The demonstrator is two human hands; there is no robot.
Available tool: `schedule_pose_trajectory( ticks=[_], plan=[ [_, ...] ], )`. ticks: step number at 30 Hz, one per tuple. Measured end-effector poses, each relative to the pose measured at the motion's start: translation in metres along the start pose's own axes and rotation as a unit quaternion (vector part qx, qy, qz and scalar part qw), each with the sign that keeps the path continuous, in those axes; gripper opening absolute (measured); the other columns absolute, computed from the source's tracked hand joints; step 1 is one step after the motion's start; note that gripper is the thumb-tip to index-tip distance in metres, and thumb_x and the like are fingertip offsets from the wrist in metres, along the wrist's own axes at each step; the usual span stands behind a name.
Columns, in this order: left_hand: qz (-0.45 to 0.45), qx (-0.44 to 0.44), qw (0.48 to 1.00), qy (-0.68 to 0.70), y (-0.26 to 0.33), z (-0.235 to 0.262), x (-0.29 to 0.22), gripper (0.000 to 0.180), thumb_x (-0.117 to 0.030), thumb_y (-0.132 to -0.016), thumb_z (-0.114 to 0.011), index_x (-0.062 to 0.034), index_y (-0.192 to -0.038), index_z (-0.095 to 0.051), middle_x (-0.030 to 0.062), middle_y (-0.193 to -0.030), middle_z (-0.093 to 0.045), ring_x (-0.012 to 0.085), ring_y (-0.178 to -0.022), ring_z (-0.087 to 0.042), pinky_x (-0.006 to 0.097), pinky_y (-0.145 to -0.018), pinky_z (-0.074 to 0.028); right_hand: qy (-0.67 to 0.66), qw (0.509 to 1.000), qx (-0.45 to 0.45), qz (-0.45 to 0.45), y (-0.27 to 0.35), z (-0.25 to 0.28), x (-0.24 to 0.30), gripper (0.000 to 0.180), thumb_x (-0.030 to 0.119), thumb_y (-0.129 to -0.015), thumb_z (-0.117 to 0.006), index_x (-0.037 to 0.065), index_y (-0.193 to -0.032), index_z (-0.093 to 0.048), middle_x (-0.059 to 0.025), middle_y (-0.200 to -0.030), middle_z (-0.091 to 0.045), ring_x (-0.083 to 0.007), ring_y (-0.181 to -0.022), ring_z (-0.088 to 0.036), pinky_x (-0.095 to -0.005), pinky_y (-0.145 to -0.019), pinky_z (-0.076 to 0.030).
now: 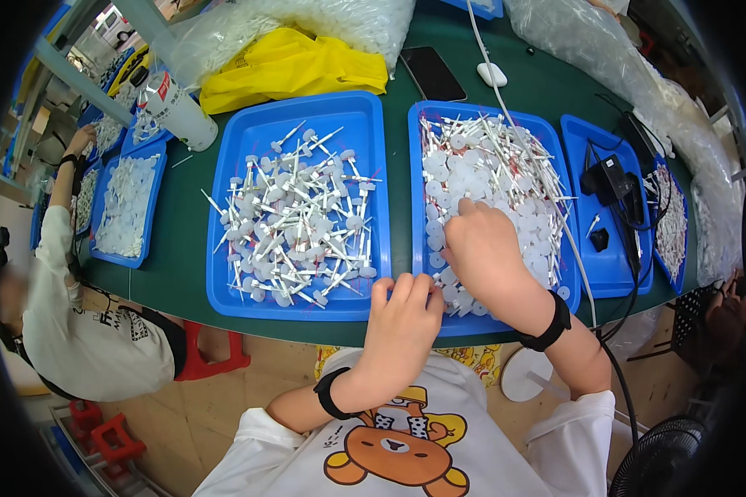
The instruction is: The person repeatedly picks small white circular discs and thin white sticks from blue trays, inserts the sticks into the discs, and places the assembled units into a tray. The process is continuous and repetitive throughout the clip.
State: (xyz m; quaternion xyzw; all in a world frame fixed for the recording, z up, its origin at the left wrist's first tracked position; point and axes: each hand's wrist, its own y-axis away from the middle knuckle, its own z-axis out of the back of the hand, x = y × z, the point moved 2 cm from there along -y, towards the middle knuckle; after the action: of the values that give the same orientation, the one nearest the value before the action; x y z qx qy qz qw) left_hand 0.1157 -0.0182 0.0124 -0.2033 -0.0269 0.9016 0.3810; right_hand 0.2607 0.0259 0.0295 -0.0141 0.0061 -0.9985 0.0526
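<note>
My right hand [487, 247] reaches down into the right blue tray [417, 199], its fingers bent and pressed together at a heap of translucent white discs [460, 174]. What those fingertips hold, if anything, is hidden. Thin white rods [522, 157] with reddish ends lie along the far and right parts of the same tray. Over the near edge between the trays, my left hand [404, 315] is closed with curled fingers, and its contents cannot be made out. Many rod pieces with discs fitted on them [298, 215] lie jumbled in the left blue tray [298, 311].
A white cable [547, 178] runs across the right tray. Farther right, a blue tray [609, 286] holds a black adapter [609, 178] and cords. Behind are a yellow bag [294, 70], a phone [433, 73] and a bottle [178, 112]. Another person [99, 315] works at left.
</note>
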Motion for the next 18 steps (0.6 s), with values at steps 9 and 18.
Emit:
schedule_pose_trajectory(
  ticks=[9, 18],
  plan=[
    [-0.034, -0.019, 0.997, 0.069, 0.002, 0.001, 0.01, 0.015, -0.005, -0.081, -0.068, -0.0023, -0.095, -0.063, 0.0059, -0.099, -0.057, 0.0246, -0.092, -0.055, 0.037, -0.083, -0.041, 0.014, 0.999, 0.039, 0.018, 0.003, 0.002, 0.005, 0.013, 0.004, -0.061, -0.075, 0.005, -0.073, -0.071, -0.0131, -0.093, -0.058, -0.0262, -0.084, -0.064, -0.0347, -0.067, -0.054],
    [0.026, -0.115, 0.969, 0.215, 0.007, 0.007, 0.014, 0.01, -0.003, -0.091, -0.064, -0.0017, -0.102, -0.063, 0.0104, -0.105, -0.069, 0.0237, -0.089, -0.065, 0.032, -0.078, -0.051, -0.069, 0.996, -0.053, -0.032, -0.001, -0.018, -0.001, 0.009, 0.006, -0.063, -0.073, 0.002, -0.07, -0.069, -0.0164, -0.083, -0.061, -0.0298, -0.073, -0.066, -0.0395, -0.063, -0.054]
  ],
)
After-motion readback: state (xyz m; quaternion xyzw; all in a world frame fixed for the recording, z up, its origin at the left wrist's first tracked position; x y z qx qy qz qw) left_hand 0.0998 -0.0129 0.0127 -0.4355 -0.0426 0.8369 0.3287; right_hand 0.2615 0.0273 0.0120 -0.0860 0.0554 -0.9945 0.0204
